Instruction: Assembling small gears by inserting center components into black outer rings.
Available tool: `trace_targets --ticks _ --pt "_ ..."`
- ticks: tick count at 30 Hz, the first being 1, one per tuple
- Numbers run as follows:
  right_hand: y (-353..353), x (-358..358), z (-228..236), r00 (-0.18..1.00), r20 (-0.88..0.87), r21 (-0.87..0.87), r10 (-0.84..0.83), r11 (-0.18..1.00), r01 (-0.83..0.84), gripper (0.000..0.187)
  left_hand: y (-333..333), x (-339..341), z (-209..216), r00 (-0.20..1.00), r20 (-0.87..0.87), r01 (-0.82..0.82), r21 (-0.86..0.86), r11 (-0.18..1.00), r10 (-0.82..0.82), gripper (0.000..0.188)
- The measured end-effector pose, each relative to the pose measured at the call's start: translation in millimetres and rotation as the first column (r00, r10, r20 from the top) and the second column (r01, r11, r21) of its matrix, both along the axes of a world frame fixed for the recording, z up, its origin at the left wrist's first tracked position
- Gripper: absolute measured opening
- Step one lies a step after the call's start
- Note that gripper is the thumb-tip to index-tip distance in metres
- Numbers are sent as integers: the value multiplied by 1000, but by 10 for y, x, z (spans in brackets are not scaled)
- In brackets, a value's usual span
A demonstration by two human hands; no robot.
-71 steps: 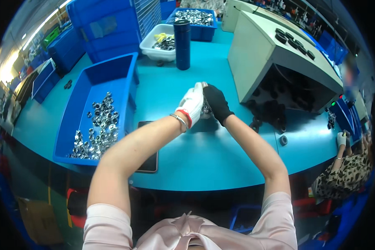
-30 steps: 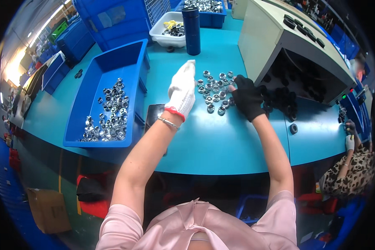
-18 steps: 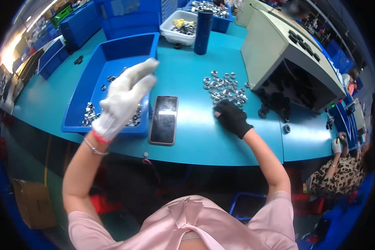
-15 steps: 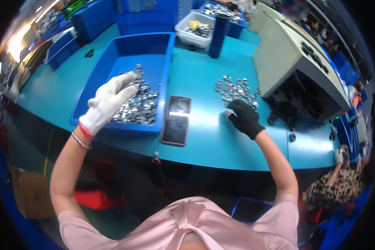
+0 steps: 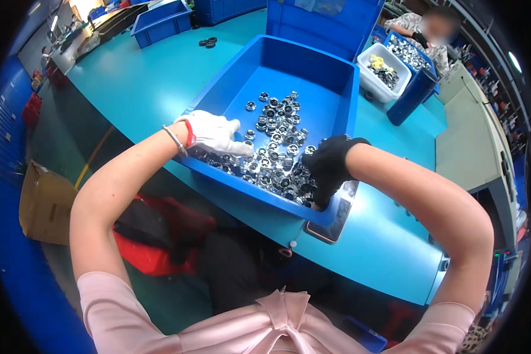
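Observation:
A blue plastic bin (image 5: 312, 62) stands before me, with a heap of small shiny round metal parts (image 5: 271, 168) toward its near side. My left hand (image 5: 221, 135), in a white glove, is over the bin's near left side. Its thumb and fingers are apart, the tips at the heap's edge, and nothing shows in them. In a black glove, my right hand (image 5: 330, 168) reaches in at the near right corner. Its fingers point down, apart from the thumb, against the parts; the fingertips are partly hidden.
A phone (image 5: 336, 221) lies beside the bin, partly under my right arm. Beyond stand a white tub (image 5: 392, 88) of parts with something yellow, a dark blue cylinder (image 5: 413, 97) and a pale machine housing (image 5: 463, 118). Black rings (image 5: 207, 42) lie far left. A person works at the back right.
My view has turned left. My right hand has left the parts on the table and moved into the bin. My left hand has shifted to the bin's near left side.

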State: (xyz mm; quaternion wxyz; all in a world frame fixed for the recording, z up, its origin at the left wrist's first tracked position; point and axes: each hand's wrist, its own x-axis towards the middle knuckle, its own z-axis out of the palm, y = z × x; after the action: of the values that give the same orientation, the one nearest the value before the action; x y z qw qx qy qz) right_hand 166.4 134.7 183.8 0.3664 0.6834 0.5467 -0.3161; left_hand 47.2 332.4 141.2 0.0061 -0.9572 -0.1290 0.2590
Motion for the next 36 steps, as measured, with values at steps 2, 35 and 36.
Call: trace_targets --ticks 2,35,36 --pt "72 45 -110 1000 -16 -27 -16 1000 16 100 53 22 24 994 -107 -2 -37 999 -2 88" --pt "319 296 -992 439 -877 278 -192 543 792 102 -553 232 -147 661 -61 -314 -928 202 748 75" --pt "312 312 -968 439 -878 279 -191 541 793 102 -544 257 -132 662 -59 -313 -928 204 747 75"
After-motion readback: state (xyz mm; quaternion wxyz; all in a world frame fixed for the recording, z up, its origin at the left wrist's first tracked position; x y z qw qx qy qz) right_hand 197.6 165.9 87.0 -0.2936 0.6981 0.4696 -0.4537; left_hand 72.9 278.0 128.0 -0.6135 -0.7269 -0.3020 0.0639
